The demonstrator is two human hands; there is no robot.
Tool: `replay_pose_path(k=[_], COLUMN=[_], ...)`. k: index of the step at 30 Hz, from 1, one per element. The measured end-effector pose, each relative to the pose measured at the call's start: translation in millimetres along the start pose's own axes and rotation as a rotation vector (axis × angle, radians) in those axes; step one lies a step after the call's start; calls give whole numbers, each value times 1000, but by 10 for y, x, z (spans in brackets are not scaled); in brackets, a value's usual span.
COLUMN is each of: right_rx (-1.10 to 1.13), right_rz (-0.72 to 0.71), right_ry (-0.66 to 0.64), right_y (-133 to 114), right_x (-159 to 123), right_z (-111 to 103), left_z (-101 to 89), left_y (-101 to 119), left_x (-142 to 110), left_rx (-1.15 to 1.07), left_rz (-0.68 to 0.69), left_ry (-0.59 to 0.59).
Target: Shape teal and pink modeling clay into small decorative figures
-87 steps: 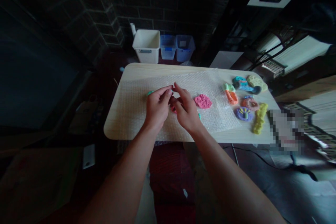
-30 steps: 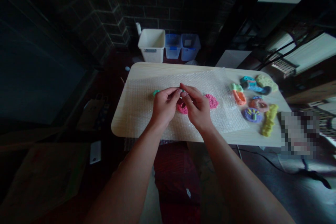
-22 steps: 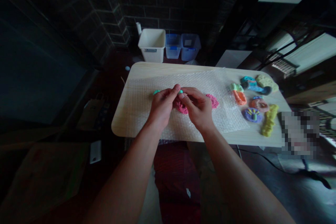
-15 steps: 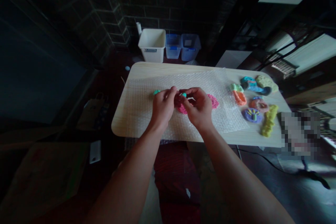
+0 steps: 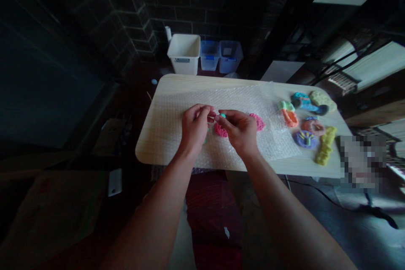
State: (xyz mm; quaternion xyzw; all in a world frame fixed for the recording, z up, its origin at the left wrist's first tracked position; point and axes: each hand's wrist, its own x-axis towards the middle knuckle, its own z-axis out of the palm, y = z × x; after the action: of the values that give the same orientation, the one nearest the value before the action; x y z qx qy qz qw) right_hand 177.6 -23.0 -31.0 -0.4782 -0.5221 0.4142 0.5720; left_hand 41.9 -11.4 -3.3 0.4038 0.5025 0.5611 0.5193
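Observation:
Both hands meet above the middle of the table, over a sheet of bubble wrap point(image 5: 171, 126). My right hand point(image 5: 243, 131) pinches a small green lump of modelling clay point(image 5: 222, 115) at its fingertips. Close beside it on the left, my left hand point(image 5: 195, 125) has its fingers curled and pressed together; what lies in them, if anything, is hidden. Below the right fingers sits a pink, bumpy clay piece point(image 5: 220, 130), and another pink piece point(image 5: 257, 122) shows just past the right hand. A bit of green point(image 5: 205, 140) peeks out beside the left wrist.
On the table's point(image 5: 148, 147) right end lie coloured clay shapes: an orange and green one point(image 5: 289, 117), a purple disc point(image 5: 304, 139), a yellow strip point(image 5: 325, 147) and a blue one point(image 5: 302, 102). A white bin point(image 5: 184, 57) and blue boxes point(image 5: 229, 59) stand beyond the far edge.
My left hand has turned, its fingers shifting and curling near the right fingertips. The green bit left of it is no longer visible there; some green now shows by its wrist.

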Motion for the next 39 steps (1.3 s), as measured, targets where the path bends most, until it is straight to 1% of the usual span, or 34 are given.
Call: replay_pose_path(k=[2, 5, 6, 8, 10, 12, 13, 15, 17, 19, 24, 27, 30, 32, 35, 37, 39], right_rx=[71, 56, 23, -64, -141, -174, -169, -136, -78, -27, 73, 110, 112, 100, 79, 51, 14], right_rz=[24, 14, -14, -85, -147, -190, -205, -213, -193, -165, -56, 7, 51, 56, 45, 13, -46], right_ry=[-1, -2, 5, 8, -25, -66, -73, -65, -57, -52, -59, -71, -33, 11, 50, 46, 17], right_y=[49, 88, 91, 87, 77, 70, 68, 66, 55, 26, -85, -124, -121, -99, -46, -10, 14], right_x=[19, 38, 40, 38, 33, 29, 29, 29, 25, 16, -17, -22, -11, 4, 25, 32, 29], right_z=[1, 7, 8, 3, -9, -23, -28, -31, -25, -13, 16, 17, -3, -21, -35, -34, -27], left_z=[-7, -4, 2, 16, 28, 34, 34, 31, 28, 31, 42, 33, 28, 36, 59, 69, 68], left_y=[3, -8, -16, -38, -59, -72, -73, -66, -50, -34, -32, -49, -60, -66, -82, -97, -105], left_x=[8, 12, 9, 1, -7, -6, -2, 11, 25, 32, 23, 17, 18, 23, 36, 45, 47], left_rx=[1, -21, -44, -120, -218, -292, -313, -332, -329, -310, -237, -185, -219, -277, -329, -329, -321], left_rz=[-6, -33, -56, -132, -201, -205, -188, -158, -156, -159, -165, -141, -135, -172, -234, -230, -181], left_ry=[19, -3, -34, -134, -242, -302, -298, -237, -160, -117, -111, -104, -142, -166, -160, -153, -162])
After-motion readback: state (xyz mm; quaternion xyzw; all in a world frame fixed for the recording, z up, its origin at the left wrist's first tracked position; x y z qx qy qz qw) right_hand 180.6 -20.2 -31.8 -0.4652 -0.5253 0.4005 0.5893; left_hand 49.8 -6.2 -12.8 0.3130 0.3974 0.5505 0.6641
